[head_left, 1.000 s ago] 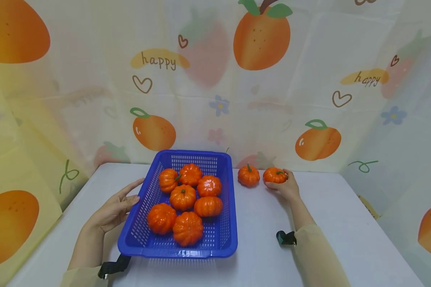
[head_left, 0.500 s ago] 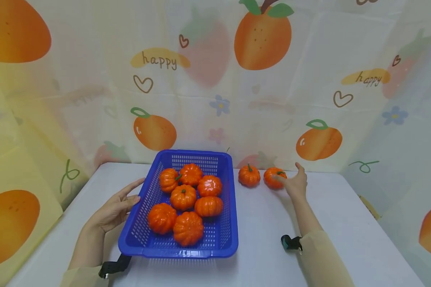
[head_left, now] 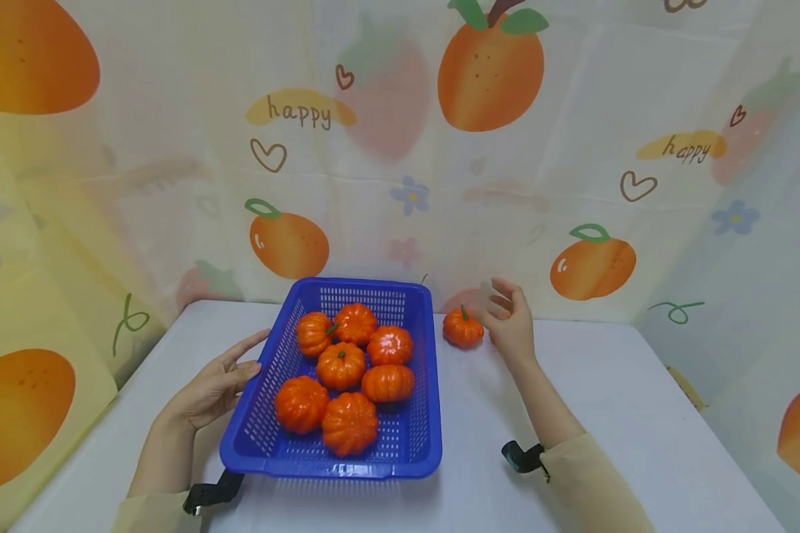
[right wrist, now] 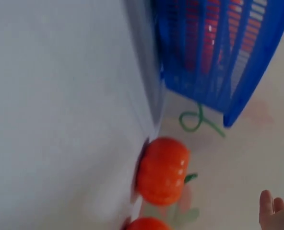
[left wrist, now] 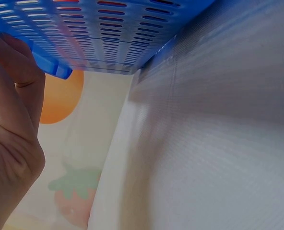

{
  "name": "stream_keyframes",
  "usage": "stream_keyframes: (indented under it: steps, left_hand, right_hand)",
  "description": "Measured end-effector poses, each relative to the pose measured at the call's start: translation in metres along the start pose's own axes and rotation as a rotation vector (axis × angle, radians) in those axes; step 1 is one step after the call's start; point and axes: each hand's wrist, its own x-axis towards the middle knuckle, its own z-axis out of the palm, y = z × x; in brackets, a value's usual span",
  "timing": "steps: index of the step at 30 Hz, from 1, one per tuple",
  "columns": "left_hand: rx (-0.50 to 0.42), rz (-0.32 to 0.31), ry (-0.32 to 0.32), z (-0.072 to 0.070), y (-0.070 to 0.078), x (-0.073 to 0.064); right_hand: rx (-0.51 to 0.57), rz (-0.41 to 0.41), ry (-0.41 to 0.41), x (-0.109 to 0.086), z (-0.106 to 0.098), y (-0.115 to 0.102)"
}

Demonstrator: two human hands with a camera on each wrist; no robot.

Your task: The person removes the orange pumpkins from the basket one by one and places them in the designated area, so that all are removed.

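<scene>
A blue plastic basket (head_left: pixel 413 469) holds several shiny orange pumpkins (head_left: pixel 350 423). My left hand (head_left: pixel 207 392) is at the basket's left rim, thumb tip on the edge and the other fingers along and under it; in the left wrist view, bent fingers (left wrist: pixel 17 81) reach up to the rim. Right of the basket, a pumpkin with a green stem (head_left: pixel 463 328) rests on the table. My right hand (head_left: pixel 513 326) is raised just beside it, fingers loosely bent and holding nothing. It hides most of a second loose pumpkin (right wrist: pixel 147 224), which shows partly in the right wrist view.
The white table (head_left: pixel 600 414) ends at the back against a fruit-printed cloth (head_left: pixel 373 207). Close behind the basket and loose pumpkins, this cloth hangs upright. A black wrist strap (head_left: pixel 523 457) sits at the right sleeve.
My right hand let go of the rightmost pumpkin, drew back to the right, then rose and swung left, now covering that pumpkin. The left hand and basket stay put.
</scene>
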Motion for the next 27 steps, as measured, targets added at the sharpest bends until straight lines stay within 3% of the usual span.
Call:
stream_keyframes:
  steps: [7,18,22,27]
  left_hand:
    - [0.004,-0.005,-0.011,-0.001,-0.002,-0.001]
    - [0.019,0.002,0.012,0.0,0.001,0.002]
    - [0.035,-0.01,0.027,-0.002,-0.002,0.003]
    - [0.037,-0.012,0.027,-0.003,-0.003,0.003]
  right_hand:
    - [-0.09,-0.116,-0.277,-0.017,0.025,-0.006]
    - [-0.456,-0.371,-0.708,-0.036,0.061,-0.011]
    - [-0.531,-0.353,-0.772,-0.042,0.07,-0.01]
    - [-0.582,-0.338,-0.766,-0.046,0.075,-0.008]
